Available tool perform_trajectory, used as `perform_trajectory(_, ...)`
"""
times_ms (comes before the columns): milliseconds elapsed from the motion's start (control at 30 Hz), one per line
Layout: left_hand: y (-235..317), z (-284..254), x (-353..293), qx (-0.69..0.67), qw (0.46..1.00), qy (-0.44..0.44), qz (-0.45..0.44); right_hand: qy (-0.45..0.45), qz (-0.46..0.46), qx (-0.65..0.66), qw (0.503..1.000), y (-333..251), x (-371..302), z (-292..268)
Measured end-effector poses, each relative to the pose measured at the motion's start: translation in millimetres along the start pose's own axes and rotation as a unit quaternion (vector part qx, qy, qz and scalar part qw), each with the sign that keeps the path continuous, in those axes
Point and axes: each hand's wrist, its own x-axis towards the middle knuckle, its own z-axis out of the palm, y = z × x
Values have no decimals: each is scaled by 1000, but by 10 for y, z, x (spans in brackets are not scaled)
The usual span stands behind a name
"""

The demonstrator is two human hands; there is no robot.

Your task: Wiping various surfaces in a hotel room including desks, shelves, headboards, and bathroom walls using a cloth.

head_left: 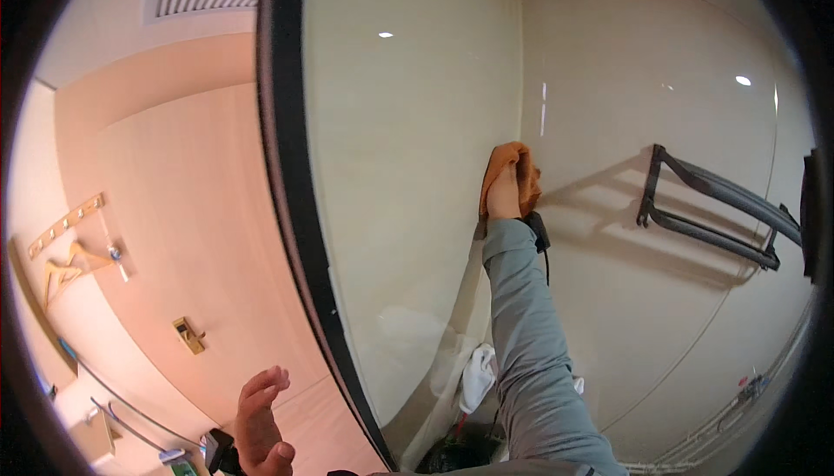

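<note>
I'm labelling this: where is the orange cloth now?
In the head view, right of centre, the orange cloth covers much of the right hand at the wall corner, left of the black rack.

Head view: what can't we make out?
All head view:
Right hand: fingers hidden by the crumpled orange cloth; grip unclear.
Left hand: wrist cut off by the lower edge.
Bunched white cloth: right side meets the grey fabric sleeve, which may hide more.
Glossy black rounded shape: cut off by the lower edge; unidentifiable.

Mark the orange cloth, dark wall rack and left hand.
Orange cloth [496, 166], head view: upper left part.
Dark wall rack [730, 191], head view: upper bar.
Left hand [258, 426], head view: middle of the hand.
</note>
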Motion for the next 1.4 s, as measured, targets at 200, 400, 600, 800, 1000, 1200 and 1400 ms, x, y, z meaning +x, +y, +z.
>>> perform_trajectory(200,348,245,89,1,998,50,-23,-99,-280,25,955,-1490,-420,367)
perform_trajectory(400,409,323,66,25,998,52,-18,-224,-431,39,873,-2152,-1711,-169)
perform_trajectory(600,366,429,21,-11,997,69,-36,-357,-377,14,855,-1626,-2816,-628)
perform_trajectory(800,300,384,-135,1,994,53,-98,-271,-340,-35,900,-313,-2321,-293)
perform_trajectory(1000,248,262,-301,-14,984,75,-161,-169,-65,12,983,1112,-1391,-429)
perform_trajectory(1200,189,91,-400,5,972,52,-227,-153,328,240,901,1734,-1862,-760)
perform_trajectory(1400,-43,181,-467,-43,972,67,-223,-200,228,155,940,1202,-3129,-722)
